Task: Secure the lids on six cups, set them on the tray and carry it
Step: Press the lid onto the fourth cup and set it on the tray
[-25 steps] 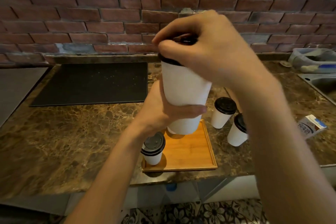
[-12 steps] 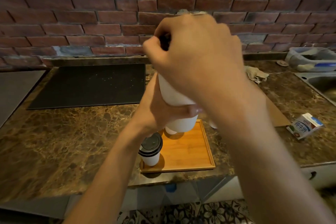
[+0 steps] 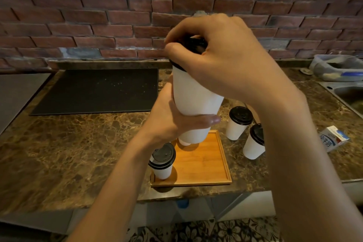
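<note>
I hold a white paper cup [image 3: 193, 96] up in front of me, above the wooden tray [image 3: 204, 165]. My left hand [image 3: 172, 120] grips the cup's lower body. My right hand [image 3: 222, 59] curls over its black lid [image 3: 193, 44], fingers and thumb around the rim. One lidded cup [image 3: 163, 161] stands on the tray's near left corner. The base of another cup [image 3: 184, 141] shows on the tray behind the held one. Two lidded cups [image 3: 238, 123] [image 3: 254, 143] stand on the counter right of the tray.
The marble counter [image 3: 68, 153] carries a black mat [image 3: 98, 90] at the back left and a small milk carton [image 3: 332, 138] at the right. A sink [image 3: 351, 94] and a plastic container [image 3: 337, 67] lie at the far right. A brick wall [image 3: 98, 15] backs the counter.
The view has shifted back, so the two cups right of the tray show again. My right hand has turned on the lid, and more of the black lid is exposed.
</note>
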Available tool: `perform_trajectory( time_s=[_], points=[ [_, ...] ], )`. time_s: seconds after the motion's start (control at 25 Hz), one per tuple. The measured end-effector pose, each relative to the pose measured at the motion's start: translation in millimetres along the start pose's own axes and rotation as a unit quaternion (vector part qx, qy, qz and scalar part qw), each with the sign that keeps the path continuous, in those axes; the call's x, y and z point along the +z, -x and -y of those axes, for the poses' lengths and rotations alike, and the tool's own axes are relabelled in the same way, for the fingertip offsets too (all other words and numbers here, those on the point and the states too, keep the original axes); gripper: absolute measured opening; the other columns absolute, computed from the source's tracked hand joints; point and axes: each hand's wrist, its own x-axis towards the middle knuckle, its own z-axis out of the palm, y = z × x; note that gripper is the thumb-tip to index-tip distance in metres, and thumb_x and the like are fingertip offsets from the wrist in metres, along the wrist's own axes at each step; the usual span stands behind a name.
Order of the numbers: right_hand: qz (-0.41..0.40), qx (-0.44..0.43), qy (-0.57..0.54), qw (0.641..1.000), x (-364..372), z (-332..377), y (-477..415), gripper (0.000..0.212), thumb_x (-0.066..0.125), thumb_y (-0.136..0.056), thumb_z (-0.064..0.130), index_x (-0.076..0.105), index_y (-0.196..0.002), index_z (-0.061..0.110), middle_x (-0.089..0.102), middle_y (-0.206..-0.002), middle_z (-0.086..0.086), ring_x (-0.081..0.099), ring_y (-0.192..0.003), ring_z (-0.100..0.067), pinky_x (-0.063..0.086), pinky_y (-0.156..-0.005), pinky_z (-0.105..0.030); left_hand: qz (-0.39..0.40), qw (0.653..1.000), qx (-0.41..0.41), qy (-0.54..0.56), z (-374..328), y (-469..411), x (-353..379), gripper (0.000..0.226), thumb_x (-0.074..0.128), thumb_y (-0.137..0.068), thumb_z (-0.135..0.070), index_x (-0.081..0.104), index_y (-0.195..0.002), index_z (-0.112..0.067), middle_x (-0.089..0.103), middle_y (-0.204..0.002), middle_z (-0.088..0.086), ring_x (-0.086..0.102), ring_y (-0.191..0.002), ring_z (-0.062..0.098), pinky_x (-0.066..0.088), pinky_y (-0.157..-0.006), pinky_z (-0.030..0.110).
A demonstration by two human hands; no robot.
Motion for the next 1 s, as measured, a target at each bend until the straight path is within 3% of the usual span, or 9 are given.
perform_trajectory(
  time_s=[0.16, 0.24, 0.36, 0.48, 0.56, 0.84, 1.0],
  points=[
    [-0.078, -0.009, -0.101, 0.992, 0.1, -15.0, 12.9, 0.072, 0.055, -0.087, 0.063, 0.038, -0.147, 0.027, 0.048, -0.144, 0.01, 0.047, -0.13, -0.003, 0.046, -0.105, -0.029, -0.012, 1.0, 0.0, 0.006, -0.7, -1.6, -1.1, 0.076, 0.084, -0.052, -0.027, 0.047, -0.118, -0.03, 0.066, -0.104, -0.021, 0.065, -0.098, 0.005, 0.054, -0.071, 0.018],
    [-0.117, 0.026, -0.188, 0.975, 0.8, -27.2, 23.6, 0.081, 0.055, -0.081, 0.067, 0.031, -0.149, 0.031, 0.047, -0.144, 0.015, 0.048, -0.127, 0.004, 0.048, -0.101, -0.025, -0.033, 0.999, -0.001, 0.015, -0.4, -2.2, -3.3, 0.079, 0.084, -0.05, -0.027, 0.048, -0.12, -0.029, 0.066, -0.105, -0.017, 0.065, -0.099, 0.008, 0.054, -0.074, 0.021],
    [-0.093, 0.109, -0.313, 0.939, 8.9, -42.8, 38.1, 0.09, 0.059, -0.07, 0.074, 0.033, -0.147, 0.036, 0.054, -0.13, 0.023, 0.058, -0.113, 0.009, 0.054, -0.092, -0.026, -0.044, 0.999, 0.001, 0.019, -1.4, -2.0, -7.0, 0.079, 0.084, -0.051, -0.026, 0.048, -0.121, -0.027, 0.066, -0.105, -0.015, 0.065, -0.101, 0.01, 0.055, -0.075, 0.022],
    [-0.04, 0.153, -0.378, 0.912, 26.6, -52.3, 50.8, 0.088, 0.063, -0.062, 0.073, 0.042, -0.14, 0.038, 0.06, -0.12, 0.024, 0.062, -0.107, 0.006, 0.057, -0.081, -0.024, -0.04, 0.999, 0.003, 0.017, -1.4, -1.7, -8.6, 0.078, 0.083, -0.054, -0.025, 0.047, -0.124, -0.024, 0.064, -0.109, -0.01, 0.064, -0.102, 0.012, 0.055, -0.076, 0.023],
    [-0.017, 0.155, -0.4, 0.903, 37.8, -54.3, 55.9, 0.082, 0.064, -0.065, 0.066, 0.045, -0.139, 0.038, 0.062, -0.123, 0.02, 0.063, -0.109, 0.003, 0.057, -0.078, -0.021, -0.039, 0.999, 0.0, 0.02, -0.7, -1.3, -8.1, 0.08, 0.081, -0.055, -0.025, 0.046, -0.126, -0.02, 0.062, -0.113, -0.003, 0.064, -0.103, 0.013, 0.055, -0.076, 0.023],
    [0.023, 0.157, -0.408, 0.899, 49.8, -54.7, 52.2, 0.072, 0.068, -0.07, 0.063, 0.048, -0.135, 0.041, 0.064, -0.121, 0.021, 0.063, -0.11, 0.001, 0.058, -0.08, -0.022, -0.039, 0.999, -0.012, 0.022, 1.8, -0.1, -8.4, 0.071, 0.079, -0.052, -0.03, 0.047, -0.116, -0.033, 0.065, -0.101, -0.013, 0.065, -0.098, 0.007, 0.054, -0.072, 0.02],
    [0.018, 0.147, -0.403, 0.903, 53.5, -50.4, 50.1, 0.08, 0.074, -0.063, 0.057, 0.048, -0.134, 0.034, 0.065, -0.118, 0.017, 0.062, -0.107, 0.001, 0.057, -0.083, -0.021, -0.022, 1.0, -0.008, 0.016, 0.6, -0.9, -11.3, 0.076, 0.08, -0.054, -0.029, 0.045, -0.122, -0.028, 0.064, -0.109, -0.008, 0.064, -0.104, 0.011, 0.055, -0.077, 0.023]
  ],
)
